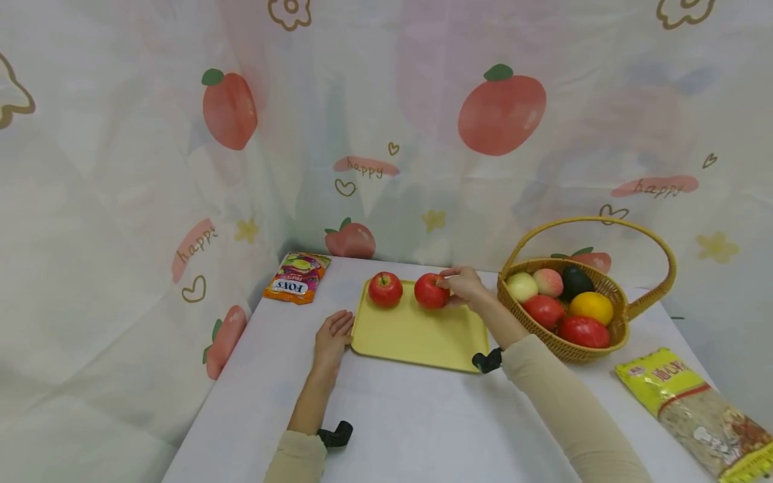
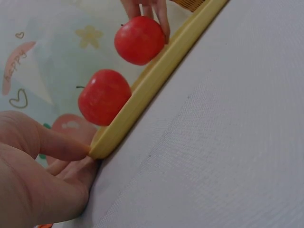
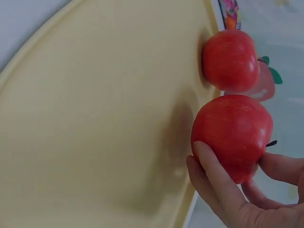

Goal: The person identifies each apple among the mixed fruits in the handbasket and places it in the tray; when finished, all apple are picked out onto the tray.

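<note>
In the head view, a yellow tray point(image 1: 417, 335) lies on the white-covered table. My left hand point(image 1: 332, 339) is at its left edge; in the left wrist view, the thumb touches the rim point(image 2: 107, 145) and the other fingers lie against the outer side. My right hand point(image 1: 465, 285) grips a red apple point(image 1: 430, 291) over the tray's far side, fingertips around its side. In the right wrist view, this apple point(image 3: 232, 135) casts a shadow on the tray and seems slightly raised. Another red apple point(image 1: 385, 289) sits in the tray's far left corner, stem upward.
Right of the tray stands a wicker basket point(image 1: 570, 352) with a tall handle, holding several fruits. A yellow-topped food bag point(image 1: 694, 409) lies at the right. The orange-and-purple Fox's bag point(image 1: 298, 277) lies at the far left. Printed cloth point(image 1: 410, 215) hangs behind.
</note>
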A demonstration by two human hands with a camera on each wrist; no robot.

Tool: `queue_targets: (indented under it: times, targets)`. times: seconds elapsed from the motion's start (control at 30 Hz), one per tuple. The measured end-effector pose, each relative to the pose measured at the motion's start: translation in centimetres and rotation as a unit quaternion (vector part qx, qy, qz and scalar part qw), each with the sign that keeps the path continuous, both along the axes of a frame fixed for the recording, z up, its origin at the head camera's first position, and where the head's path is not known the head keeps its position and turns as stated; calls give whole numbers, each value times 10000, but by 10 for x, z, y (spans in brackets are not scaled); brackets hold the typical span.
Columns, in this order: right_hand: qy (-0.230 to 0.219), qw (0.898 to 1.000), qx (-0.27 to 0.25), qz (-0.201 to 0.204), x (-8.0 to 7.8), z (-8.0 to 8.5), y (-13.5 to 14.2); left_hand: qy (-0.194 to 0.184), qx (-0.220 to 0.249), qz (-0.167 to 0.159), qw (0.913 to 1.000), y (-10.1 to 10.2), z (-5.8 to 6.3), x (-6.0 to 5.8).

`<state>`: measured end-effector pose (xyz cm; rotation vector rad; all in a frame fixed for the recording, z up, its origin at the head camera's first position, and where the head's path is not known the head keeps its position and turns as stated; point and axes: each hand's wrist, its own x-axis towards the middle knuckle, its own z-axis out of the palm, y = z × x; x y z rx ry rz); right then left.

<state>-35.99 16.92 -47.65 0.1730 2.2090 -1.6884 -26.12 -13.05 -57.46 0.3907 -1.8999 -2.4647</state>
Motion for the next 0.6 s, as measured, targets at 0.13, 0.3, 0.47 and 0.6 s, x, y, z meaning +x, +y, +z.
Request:
queue_targets:
  times: [0.13, 0.3, 0.47, 0.6]
  targets:
    - [-9, 9999, 79, -110, -1, -6, -3, -20, -8, 9, 10000, 1, -1, 1]
    - [68, 9995, 212, -238, -1, -9, -7, -5, -29, 24, 10000, 0, -2, 0]
    - [109, 9987, 278, -407, 0, -11, -7, 17, -34, 4, 10000, -1, -1, -1]
    - [85, 9990, 214, -382, 3, -11, -4, -24, -77, 11, 10000, 0, -1, -1]
